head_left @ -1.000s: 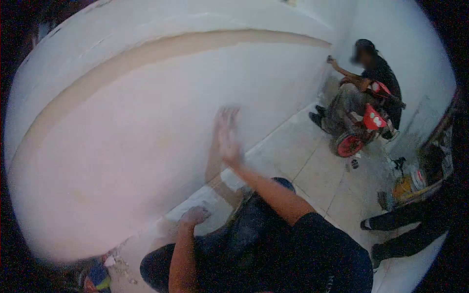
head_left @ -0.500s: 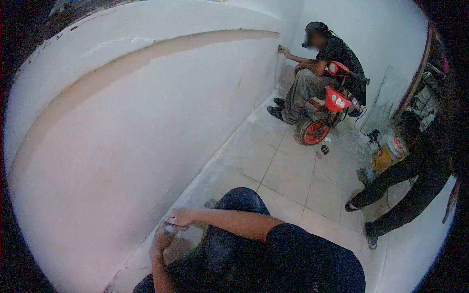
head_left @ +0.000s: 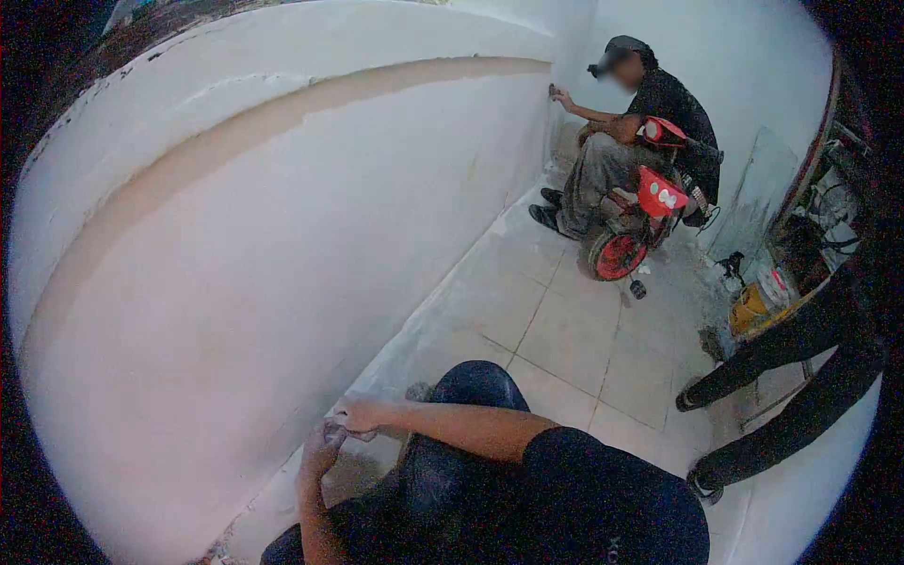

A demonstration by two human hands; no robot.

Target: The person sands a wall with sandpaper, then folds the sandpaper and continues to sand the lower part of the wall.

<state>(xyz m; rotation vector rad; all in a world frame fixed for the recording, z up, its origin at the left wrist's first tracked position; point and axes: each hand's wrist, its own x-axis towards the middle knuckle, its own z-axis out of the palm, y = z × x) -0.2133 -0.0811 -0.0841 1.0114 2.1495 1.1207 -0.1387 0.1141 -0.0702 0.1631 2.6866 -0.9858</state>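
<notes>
Low beside the white wall (head_left: 245,273), my left hand (head_left: 323,446) and my right hand (head_left: 362,415) are brought together, close to where the wall meets the floor. The fingers of both are closed in toward each other. A small, pale greyish thing shows between them, mostly covered by the fingers; I cannot tell what it is. My bent knee (head_left: 480,386) in dark trousers rises just beyond my right forearm.
A crouching person (head_left: 683,104) reaches a hand to the wall at the far corner, behind a small red motorbike (head_left: 621,254). Another person's dark-trousered legs (head_left: 782,367) stand at the right, near a yellow container (head_left: 749,309). Tiled floor (head_left: 565,330) lies between.
The view has shifted slightly, moving the scene right. My hands stay together, with less of the pale thing showing. The standing person's near foot has moved a little.
</notes>
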